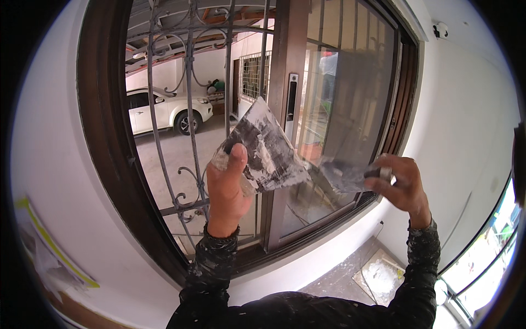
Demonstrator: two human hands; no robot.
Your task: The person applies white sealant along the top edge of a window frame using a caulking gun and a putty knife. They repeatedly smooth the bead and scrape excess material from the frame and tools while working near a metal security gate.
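Black top (296,311), paint-specked, sits closest, below & btwn both grips. Its L sleeve (212,268) runs up to the L hand, R sleeve (421,263) up to the R hand; both spattered w/ white.

L hand (226,189) is raised, wrist approx. straight, thumb pointing up & laid on the plate's face, fingers mostly hidden behind; it's grasping the plate. R hand (401,183) is at abt. the same height, well apart from L, wrist bent inward, fingers curled round the handle of a knife, gripping it.

Plate (268,148) is up-right of the L thumb: broad, flat, tilted w/ one corner up, dark metal under patchy white paste, thickest in a streak mid-face, ragged along the lower edge. Knife (346,176) sticks out left of the R grip toward the plate; blade greyish, blurred, so can't tell if the two touch.

Just past the grips: brown window frame (104,126), its sash lock (292,101) above & btwn the hands, glass (350,109) behind the knife, grey grille (190,104) behind & above the L hand. Down from the R grip, on the floor, a board (381,277) w/ white stuff on it. Farther, up-left of the L grip, beyond the grille: white car (164,112).
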